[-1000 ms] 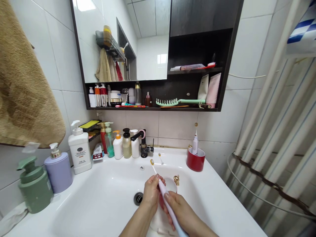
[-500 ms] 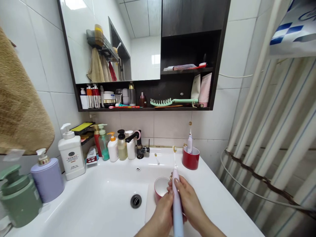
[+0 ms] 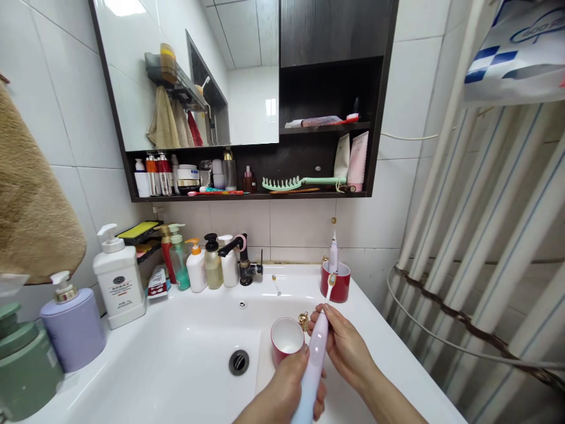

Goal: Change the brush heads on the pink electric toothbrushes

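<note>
An electric toothbrush, pink fading to pale blue, is tilted over the basin's right side. My left hand wraps its handle from the left. My right hand pinches the base of the white brush head where it joins the handle. Just left of the hands stands a red cup with a white inside, partly covered by my left hand. A gold ornament shows beside that cup. On the rear ledge lies a loose small brush head.
A second red cup holds another electric toothbrush at the back right. The black faucet and several pump bottles line the sink's rear. Left stand a white bottle and a purple dispenser. Pipes run along the right.
The toothbrush has tilted, its head swinging right. My right hand has shifted up from the handle to the base of the brush head. More of the near red cup shows.
</note>
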The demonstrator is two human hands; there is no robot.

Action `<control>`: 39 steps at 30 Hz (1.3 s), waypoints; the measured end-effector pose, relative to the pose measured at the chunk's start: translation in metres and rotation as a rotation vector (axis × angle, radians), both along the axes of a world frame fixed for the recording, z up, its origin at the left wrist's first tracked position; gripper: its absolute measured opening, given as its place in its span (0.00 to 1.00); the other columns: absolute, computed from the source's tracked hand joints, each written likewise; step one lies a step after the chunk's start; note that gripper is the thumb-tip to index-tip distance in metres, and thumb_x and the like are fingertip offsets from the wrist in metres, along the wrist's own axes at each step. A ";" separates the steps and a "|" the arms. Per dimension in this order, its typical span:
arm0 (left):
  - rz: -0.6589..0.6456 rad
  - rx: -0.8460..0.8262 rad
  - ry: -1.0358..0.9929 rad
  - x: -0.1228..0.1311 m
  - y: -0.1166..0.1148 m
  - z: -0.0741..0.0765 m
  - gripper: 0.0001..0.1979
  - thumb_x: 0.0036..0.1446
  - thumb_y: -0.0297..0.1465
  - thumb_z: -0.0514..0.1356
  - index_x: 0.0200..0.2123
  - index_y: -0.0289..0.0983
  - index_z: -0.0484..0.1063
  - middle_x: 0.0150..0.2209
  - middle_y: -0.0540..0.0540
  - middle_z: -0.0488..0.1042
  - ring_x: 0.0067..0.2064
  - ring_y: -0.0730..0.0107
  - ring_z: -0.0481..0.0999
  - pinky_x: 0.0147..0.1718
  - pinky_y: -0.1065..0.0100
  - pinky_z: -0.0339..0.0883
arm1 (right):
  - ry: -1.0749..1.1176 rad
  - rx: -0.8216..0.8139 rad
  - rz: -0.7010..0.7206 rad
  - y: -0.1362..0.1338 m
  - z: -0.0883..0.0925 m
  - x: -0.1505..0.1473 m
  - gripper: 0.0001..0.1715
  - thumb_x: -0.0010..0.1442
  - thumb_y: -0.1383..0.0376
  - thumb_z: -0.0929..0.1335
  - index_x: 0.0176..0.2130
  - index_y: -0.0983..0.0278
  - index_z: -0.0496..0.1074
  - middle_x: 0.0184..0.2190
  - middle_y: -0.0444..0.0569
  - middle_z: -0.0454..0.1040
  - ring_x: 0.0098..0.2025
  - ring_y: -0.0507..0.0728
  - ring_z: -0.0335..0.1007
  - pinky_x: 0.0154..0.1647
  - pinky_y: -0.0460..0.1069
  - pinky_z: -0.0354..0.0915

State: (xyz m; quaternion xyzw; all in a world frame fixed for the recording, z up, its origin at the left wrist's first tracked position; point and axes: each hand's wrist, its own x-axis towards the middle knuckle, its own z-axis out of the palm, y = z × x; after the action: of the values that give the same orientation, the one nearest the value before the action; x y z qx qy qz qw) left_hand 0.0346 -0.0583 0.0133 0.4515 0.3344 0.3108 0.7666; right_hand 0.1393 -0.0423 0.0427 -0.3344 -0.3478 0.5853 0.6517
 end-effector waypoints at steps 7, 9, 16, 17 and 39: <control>0.042 0.098 0.094 0.000 0.000 0.002 0.28 0.37 0.55 0.39 0.23 0.35 0.57 0.12 0.53 0.58 0.11 0.80 0.56 0.13 0.74 0.47 | 0.009 -0.048 -0.070 0.002 -0.001 0.000 0.09 0.45 0.60 0.62 0.25 0.64 0.61 0.18 0.41 0.65 0.23 0.49 0.63 0.30 0.46 0.61; 0.009 0.042 0.071 0.001 0.000 0.001 0.28 0.37 0.55 0.37 0.23 0.35 0.57 0.12 0.53 0.58 0.11 0.79 0.55 0.12 0.74 0.47 | 0.035 -0.064 -0.076 0.002 -0.001 0.000 0.09 0.45 0.60 0.62 0.25 0.65 0.61 0.18 0.41 0.65 0.22 0.49 0.63 0.29 0.46 0.61; 0.092 0.216 0.185 0.007 0.000 -0.006 0.28 0.38 0.54 0.36 0.22 0.35 0.56 0.11 0.53 0.58 0.10 0.79 0.55 0.10 0.75 0.47 | 0.071 -0.131 -0.159 0.003 -0.002 -0.002 0.08 0.42 0.62 0.64 0.24 0.64 0.61 0.16 0.40 0.67 0.22 0.48 0.64 0.29 0.45 0.62; 0.092 0.220 0.199 0.007 0.000 -0.006 0.28 0.38 0.54 0.36 0.22 0.35 0.56 0.11 0.54 0.57 0.10 0.79 0.55 0.10 0.75 0.47 | 0.078 -0.134 -0.161 0.003 -0.003 -0.002 0.08 0.42 0.62 0.64 0.24 0.64 0.61 0.16 0.40 0.67 0.22 0.48 0.64 0.29 0.45 0.63; 0.044 0.249 0.258 0.006 0.005 -0.020 0.26 0.41 0.52 0.35 0.22 0.35 0.56 0.11 0.53 0.58 0.10 0.79 0.55 0.09 0.75 0.48 | 0.107 -0.135 -0.260 0.010 -0.010 0.002 0.10 0.39 0.63 0.66 0.24 0.66 0.62 0.16 0.40 0.66 0.20 0.47 0.62 0.26 0.46 0.64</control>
State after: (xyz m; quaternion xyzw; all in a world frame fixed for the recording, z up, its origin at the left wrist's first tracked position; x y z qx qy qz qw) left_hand 0.0408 -0.0531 -0.0070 0.5718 0.3989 0.3061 0.6483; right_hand 0.1413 -0.0326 0.0322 -0.3879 -0.2263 0.5349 0.7157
